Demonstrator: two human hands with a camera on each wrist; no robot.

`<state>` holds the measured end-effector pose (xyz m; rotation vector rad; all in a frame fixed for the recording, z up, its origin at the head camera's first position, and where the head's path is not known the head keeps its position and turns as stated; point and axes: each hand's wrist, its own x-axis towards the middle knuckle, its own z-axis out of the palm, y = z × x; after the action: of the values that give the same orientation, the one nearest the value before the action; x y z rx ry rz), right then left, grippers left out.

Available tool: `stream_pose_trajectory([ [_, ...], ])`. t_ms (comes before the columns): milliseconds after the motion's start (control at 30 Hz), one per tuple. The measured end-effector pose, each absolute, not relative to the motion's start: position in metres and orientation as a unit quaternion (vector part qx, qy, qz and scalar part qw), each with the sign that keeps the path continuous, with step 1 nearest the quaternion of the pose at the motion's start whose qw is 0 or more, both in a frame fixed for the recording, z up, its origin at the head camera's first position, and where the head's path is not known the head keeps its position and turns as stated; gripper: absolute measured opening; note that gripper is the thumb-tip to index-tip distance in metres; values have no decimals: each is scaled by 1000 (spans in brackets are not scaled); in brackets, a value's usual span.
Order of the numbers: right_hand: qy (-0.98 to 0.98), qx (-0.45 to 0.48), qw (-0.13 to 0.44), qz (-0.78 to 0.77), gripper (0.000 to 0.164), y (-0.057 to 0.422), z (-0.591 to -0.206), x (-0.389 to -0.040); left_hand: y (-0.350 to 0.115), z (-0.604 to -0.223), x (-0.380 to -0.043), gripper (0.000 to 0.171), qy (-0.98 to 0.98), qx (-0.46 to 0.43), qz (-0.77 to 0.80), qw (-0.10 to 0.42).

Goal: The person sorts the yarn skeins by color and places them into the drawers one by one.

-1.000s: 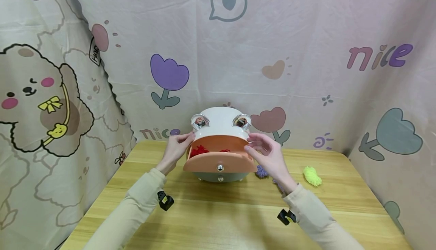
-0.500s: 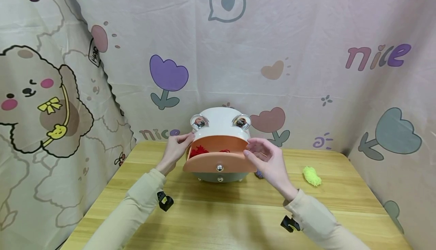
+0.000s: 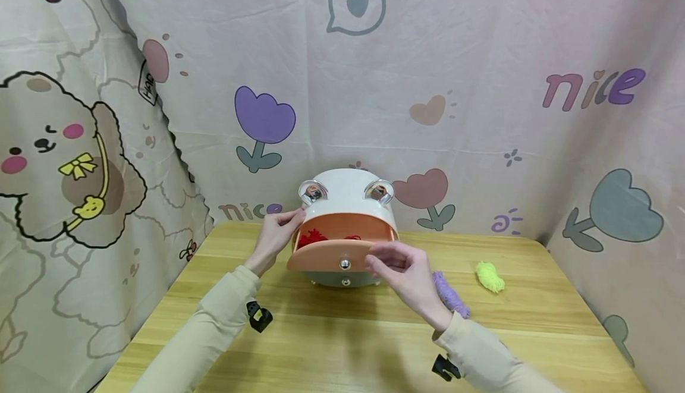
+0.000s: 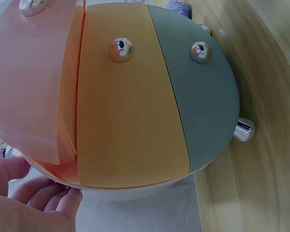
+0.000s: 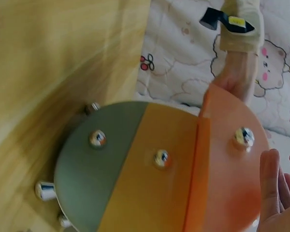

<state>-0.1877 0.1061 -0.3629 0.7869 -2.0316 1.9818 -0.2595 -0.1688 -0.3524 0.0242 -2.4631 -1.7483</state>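
Observation:
A small frog-shaped drawer box (image 3: pixel 348 188) with a white top and shiny round eyes stands on the table. Its orange top drawer (image 3: pixel 321 255) is pulled out, with red yarn (image 3: pixel 313 238) inside. Below it, the yellow drawer (image 4: pixel 125 111) and the green drawer (image 4: pixel 205 101) sit closed, each with a silver knob. My left hand (image 3: pixel 275 238) holds the box's left side, thumb and bent fingertips against the white rim. Fingers loosely bent, my right hand (image 3: pixel 404 271) is at the right end of the orange drawer's front, overlapping it in the head view; nothing shows in its grasp.
Right of the box, a purple yarn bundle (image 3: pixel 451 295) lies near my right wrist, and a neon yellow one (image 3: pixel 489 277) farther right. The wooden table (image 3: pixel 321 345) meets a printed cloth (image 3: pixel 342 101) at the back, with more cloth at both sides.
My right hand has come down from the box's right rim to in front of the orange drawer, uncovering the purple yarn bundle. The left hand and the drawer stay as they were.

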Motion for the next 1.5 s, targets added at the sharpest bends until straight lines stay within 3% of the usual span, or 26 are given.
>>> stream_pose_trajectory([
  [167,-689,267,77,670,22,96,-371,-185,-169,-352,-260,44,-814,8,-578,62],
  [667,-719,277,112,628,18,78,-387,-192,-168,-351,-259,43,-809,10,-584,64],
  [1267,-713,300,262,577,13,63,-400,-195,-169,-351,-259,43,-812,11,-580,62],
  [1500,-709,298,271,579,12,61,-401,-195,-169,-352,-259,44,-813,14,-579,58],
])
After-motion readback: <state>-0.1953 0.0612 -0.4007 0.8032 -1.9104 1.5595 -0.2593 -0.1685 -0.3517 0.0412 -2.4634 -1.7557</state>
